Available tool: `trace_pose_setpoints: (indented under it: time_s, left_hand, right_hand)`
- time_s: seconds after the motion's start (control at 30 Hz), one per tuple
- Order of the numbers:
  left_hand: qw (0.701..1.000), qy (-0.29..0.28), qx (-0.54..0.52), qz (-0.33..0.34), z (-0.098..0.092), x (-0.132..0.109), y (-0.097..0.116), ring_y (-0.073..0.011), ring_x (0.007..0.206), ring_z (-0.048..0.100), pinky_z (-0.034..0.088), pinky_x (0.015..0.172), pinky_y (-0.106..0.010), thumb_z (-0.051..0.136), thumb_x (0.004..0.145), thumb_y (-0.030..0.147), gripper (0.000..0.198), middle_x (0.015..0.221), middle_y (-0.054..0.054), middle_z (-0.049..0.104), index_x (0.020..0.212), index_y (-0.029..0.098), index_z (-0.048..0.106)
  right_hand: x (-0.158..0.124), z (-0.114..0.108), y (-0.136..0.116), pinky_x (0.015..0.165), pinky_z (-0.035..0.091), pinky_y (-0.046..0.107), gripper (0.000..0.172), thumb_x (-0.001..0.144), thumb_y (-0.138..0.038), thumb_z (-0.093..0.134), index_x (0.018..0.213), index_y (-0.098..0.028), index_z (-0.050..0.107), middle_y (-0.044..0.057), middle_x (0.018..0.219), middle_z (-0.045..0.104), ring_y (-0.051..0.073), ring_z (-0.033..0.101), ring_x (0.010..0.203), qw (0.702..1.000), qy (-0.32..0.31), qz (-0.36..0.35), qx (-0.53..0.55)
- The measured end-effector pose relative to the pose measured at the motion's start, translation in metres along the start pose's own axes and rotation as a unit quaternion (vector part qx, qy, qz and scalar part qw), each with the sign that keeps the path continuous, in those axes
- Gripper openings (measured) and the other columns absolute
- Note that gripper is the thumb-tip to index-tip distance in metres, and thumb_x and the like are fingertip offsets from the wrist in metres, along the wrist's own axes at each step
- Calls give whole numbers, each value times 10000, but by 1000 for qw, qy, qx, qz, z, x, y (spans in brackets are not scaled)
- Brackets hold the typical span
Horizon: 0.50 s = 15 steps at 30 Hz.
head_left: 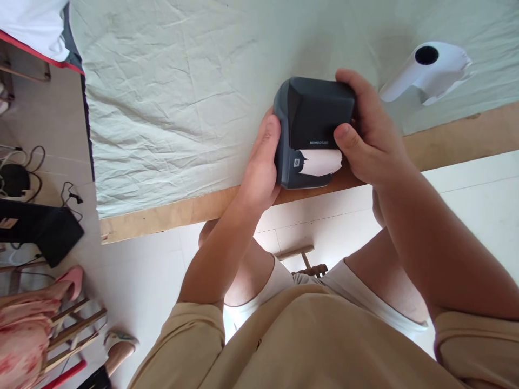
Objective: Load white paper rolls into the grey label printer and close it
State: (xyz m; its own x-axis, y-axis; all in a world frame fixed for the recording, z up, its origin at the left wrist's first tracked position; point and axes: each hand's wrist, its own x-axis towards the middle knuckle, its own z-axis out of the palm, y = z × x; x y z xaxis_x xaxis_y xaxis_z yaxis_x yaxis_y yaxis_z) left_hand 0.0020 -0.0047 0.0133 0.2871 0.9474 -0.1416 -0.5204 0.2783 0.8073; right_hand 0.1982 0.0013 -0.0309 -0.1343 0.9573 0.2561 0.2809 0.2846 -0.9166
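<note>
Between my two hands is a dark grey and black label printer (320,111), held over the table's near edge. A torn strip of white paper (322,162) sticks out of its slot. My left hand (265,156) is closed against the printer's left side, thumb along the edge. On the other side my right hand (367,127) grips the right edge, with the thumb on the front and the fingers around the upper corner. A loose roll of white paper (409,70) with a black core lies on the cloth to the right, partly unrolled.
A wrinkled pale green cloth (174,108) covers the table, leaving a wooden edge (170,214) bare. On the floor at left are cables (34,167), a black bag-like object (57,232) and a wooden stool (75,329). Another person's feet (121,346) show at lower left.
</note>
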Motion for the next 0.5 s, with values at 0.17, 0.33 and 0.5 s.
trace_pose_setpoints:
  time_s: [0.17,0.33,0.5]
  left_hand:
    - [999,38,-3,-24,-10,3,-5,-239,1539,655,571,1273,-378,505,1151,462,387,1150,-28,835,1017,220,775]
    - [998,61,1,-28,-8,4,-6,-262,1524,670,613,1216,-391,553,1124,472,388,1041,-36,833,926,199,745]
    - [995,95,4,-21,-8,5,-6,-250,1479,703,635,1178,-366,528,1138,433,377,1028,-18,840,921,215,745]
  right_hand:
    - [1,-1,-6,1018,673,414,734,968,-832,626,1586,-451,517,24,1573,641,267,665,1393,1000,15,-10,24]
    - [-2,-6,3,817,666,353,741,964,-750,697,1628,-557,431,-32,1649,581,180,749,1044,999,-31,-29,17]
    - [-5,-7,3,884,675,413,854,887,-746,790,1642,-503,474,49,1623,556,227,744,1116,995,12,-80,-59]
